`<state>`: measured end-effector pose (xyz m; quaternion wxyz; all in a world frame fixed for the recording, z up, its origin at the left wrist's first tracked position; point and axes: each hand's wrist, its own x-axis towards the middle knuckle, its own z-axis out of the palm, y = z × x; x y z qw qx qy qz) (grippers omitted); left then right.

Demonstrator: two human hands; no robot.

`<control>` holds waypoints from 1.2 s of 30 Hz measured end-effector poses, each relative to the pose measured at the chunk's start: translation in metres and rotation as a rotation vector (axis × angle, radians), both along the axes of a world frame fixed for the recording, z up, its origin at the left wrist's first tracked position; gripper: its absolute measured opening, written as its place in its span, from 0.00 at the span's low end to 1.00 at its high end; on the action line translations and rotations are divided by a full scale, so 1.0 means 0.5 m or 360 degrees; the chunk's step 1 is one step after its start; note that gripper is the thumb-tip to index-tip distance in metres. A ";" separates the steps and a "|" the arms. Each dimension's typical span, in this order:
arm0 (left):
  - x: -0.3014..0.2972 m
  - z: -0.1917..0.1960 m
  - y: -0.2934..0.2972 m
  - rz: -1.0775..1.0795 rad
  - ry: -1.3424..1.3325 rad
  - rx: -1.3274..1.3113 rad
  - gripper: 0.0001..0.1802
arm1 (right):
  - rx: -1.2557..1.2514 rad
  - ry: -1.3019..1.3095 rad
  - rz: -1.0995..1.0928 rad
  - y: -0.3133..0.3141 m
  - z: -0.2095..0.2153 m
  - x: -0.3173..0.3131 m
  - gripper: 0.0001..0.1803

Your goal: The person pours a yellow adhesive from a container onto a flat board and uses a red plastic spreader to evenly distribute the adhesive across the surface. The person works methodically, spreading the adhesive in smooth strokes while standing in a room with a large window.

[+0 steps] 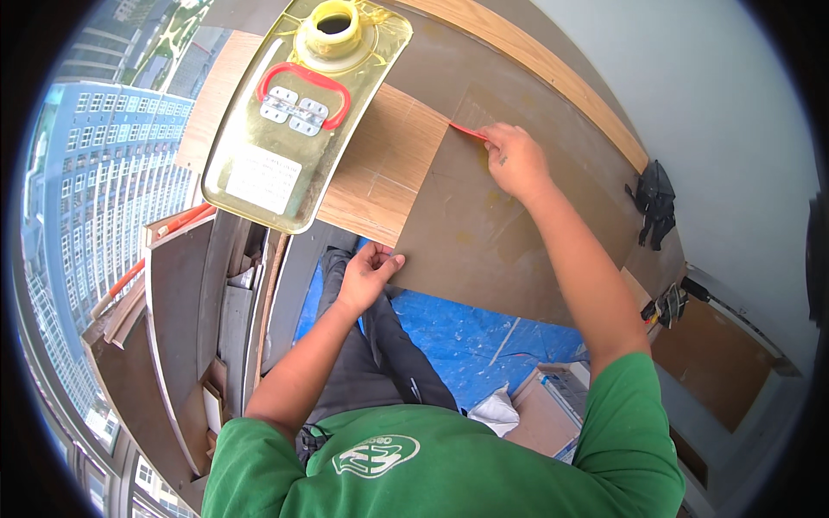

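Observation:
A wood-grain panel (380,168) lies against a large brown sheet (484,233); I cannot tell whether it overlaps it. At the near corner, where panel and sheet meet, my left hand (371,272) pinches the edge between thumb and fingers. My right hand (516,160) is closed around a thin red stick-like tool (466,130), its tip at the panel's far right corner. The tool's exact kind is mostly hidden by the fingers. A big rectangular metal can (259,142) with a red handle and yellow spout stands on the panel's left part.
Stacked boards (181,302) lean at the left beside the window, with an orange pipe (186,220) near them. Blue sheeting (475,337) covers the floor. A wooden strip (553,69) runs along the far side, and a black bag (654,198) lies by the right wall.

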<state>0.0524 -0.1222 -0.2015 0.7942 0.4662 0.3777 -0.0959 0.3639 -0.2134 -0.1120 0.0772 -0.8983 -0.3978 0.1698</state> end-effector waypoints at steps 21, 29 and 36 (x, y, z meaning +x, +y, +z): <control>0.000 -0.019 -0.011 -0.0120 -0.0066 -0.0120 0.07 | 0.0164 -0.0228 -0.0318 -0.150 -0.022 0.005 0.15; -0.005 -0.028 -0.007 -0.0140 -0.0068 -0.0111 0.06 | 0.0064 -0.0044 -0.0195 -0.135 -0.019 -0.085 0.17; -0.002 -0.018 -0.008 -0.0067 -0.0092 -0.0179 0.07 | 0.0098 0.0148 -0.0091 -0.127 0.027 -0.214 0.16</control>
